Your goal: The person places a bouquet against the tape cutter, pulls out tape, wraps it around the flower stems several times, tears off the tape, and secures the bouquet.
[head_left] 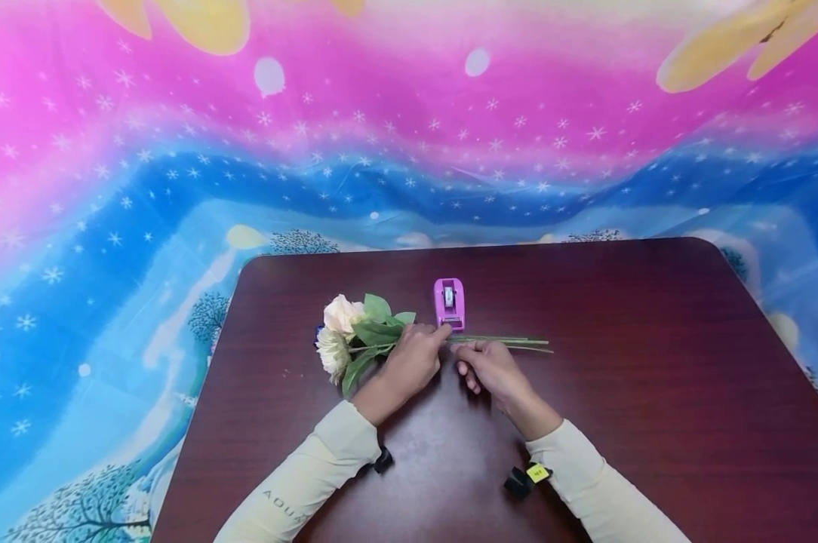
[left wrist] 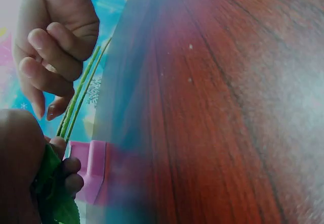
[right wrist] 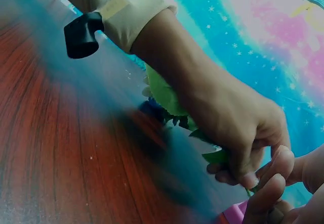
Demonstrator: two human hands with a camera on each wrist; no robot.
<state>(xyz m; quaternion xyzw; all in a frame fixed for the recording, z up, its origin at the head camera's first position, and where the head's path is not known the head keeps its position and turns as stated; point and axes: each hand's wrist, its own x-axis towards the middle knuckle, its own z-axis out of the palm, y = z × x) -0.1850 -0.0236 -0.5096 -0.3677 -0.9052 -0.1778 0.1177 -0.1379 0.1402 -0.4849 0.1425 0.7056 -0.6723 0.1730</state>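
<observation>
Flowers (head_left: 343, 314) in left hand (head_left: 412, 358), sleeve (head_left: 307, 467) lettered "AQUA", yellow label (head_left: 538, 473) unreadable

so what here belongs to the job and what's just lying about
Part of the job:
cream flowers with green leaves and stems, in the left hand
right hand, close by the stems
pink plastic tape dispenser, probably

Just there:
dark blue thing, mostly hidden behind the flowers
reddish-brown wooden table
pink-and-blue printed cloth backdrop
</observation>
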